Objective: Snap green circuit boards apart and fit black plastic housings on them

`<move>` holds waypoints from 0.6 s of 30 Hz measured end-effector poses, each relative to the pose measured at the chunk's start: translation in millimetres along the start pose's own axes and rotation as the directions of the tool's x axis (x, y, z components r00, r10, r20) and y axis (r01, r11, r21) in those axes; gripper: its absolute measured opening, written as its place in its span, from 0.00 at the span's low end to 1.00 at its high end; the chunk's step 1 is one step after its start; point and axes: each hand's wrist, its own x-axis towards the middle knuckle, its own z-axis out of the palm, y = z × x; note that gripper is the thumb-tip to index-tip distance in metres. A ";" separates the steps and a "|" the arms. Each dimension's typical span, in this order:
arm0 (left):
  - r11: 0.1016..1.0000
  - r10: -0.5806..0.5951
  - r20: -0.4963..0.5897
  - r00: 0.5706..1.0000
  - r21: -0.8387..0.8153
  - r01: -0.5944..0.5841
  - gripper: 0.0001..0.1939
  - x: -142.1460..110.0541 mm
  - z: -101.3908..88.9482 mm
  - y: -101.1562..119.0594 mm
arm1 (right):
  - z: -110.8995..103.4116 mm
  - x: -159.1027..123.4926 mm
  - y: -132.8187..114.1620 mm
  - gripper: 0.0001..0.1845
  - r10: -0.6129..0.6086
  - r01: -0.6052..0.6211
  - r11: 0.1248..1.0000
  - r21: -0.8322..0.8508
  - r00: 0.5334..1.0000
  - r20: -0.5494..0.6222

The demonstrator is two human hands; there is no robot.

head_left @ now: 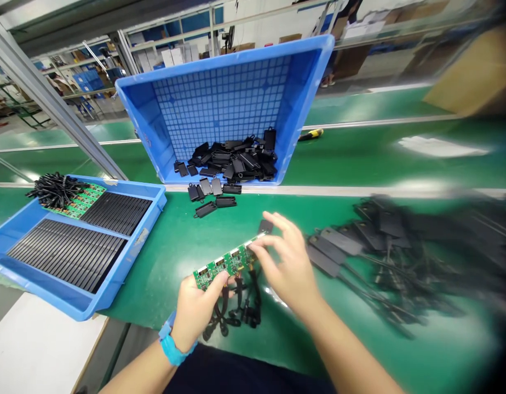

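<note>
Two hands, both mine and bare, meet at one green board (228,266) above the green table (166,241). My left hand (193,309) is clamped on the board's near left part, thumb on the face, the other fingers mostly hidden behind. At the far right end, the thumb and one finger of my right hand (289,265) come close together over the board; I cannot tell whether they pinch it or only touch it. Another right finger reaches out past them, near a small black case (265,226); whether it touches the case is unclear. Dark cables (253,312) hang from the board's lower edge, below and between my hands. To my mind, the left grip should be firm but light, nearer the rim than the parts on the face, with the right fingertips guiding the end so the board does not twist. The cables are best left slack and untangled, since a tug could strain their joints. Beyond my fingers lie loose cases (206,187), then a blue bin (224,61) tipped towards me with more inside. Left of my left fingers is a blue tray (125,262); right of my right fingers, blurred, are cabled cases (339,241).
</note>
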 end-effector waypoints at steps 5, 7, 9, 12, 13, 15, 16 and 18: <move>0.999 -0.018 -0.051 0.999 -0.030 0.016 0.13 2.4 1.9 2.9 | -7.9 -6.1 -9.2 0.06 -0.070 0.067 0.998 0.022 0.977 0.199; 0.999 -0.026 -0.039 0.999 -0.042 0.024 0.12 3.1 2.4 5.0 | -8.1 -7.7 -14.5 0.07 -0.046 0.038 0.998 0.040 0.976 0.212; 0.998 -0.030 -0.015 0.999 -0.055 0.029 0.12 3.2 2.6 6.3 | -4.9 -5.9 -17.5 0.07 -0.035 0.026 0.999 0.044 0.974 0.225; 0.998 -0.030 -0.005 1.000 -0.054 0.030 0.13 2.7 2.5 6.9 | 4.2 -0.3 -18.1 0.07 -0.046 0.047 0.999 0.002 0.977 0.210; 0.998 -0.031 -0.009 0.999 -0.052 0.031 0.13 2.6 2.5 6.8 | 7.4 1.2 -17.8 0.06 -0.037 0.041 0.999 -0.017 0.983 0.181; 0.998 -0.033 -0.018 0.999 -0.051 0.032 0.13 2.5 2.6 6.7 | 12.9 2.1 -17.3 0.04 0.005 -0.001 0.999 -0.042 0.995 0.102; 0.998 -0.033 -0.018 0.999 -0.050 0.032 0.13 2.5 2.8 6.7 | 14.8 1.4 -17.2 0.04 0.022 -0.019 0.999 -0.042 0.998 0.062; 0.998 -0.030 -0.016 0.999 -0.051 0.029 0.13 2.4 3.4 6.3 | 17.3 -1.9 -17.5 0.04 0.028 -0.028 0.999 -0.030 1.000 -0.009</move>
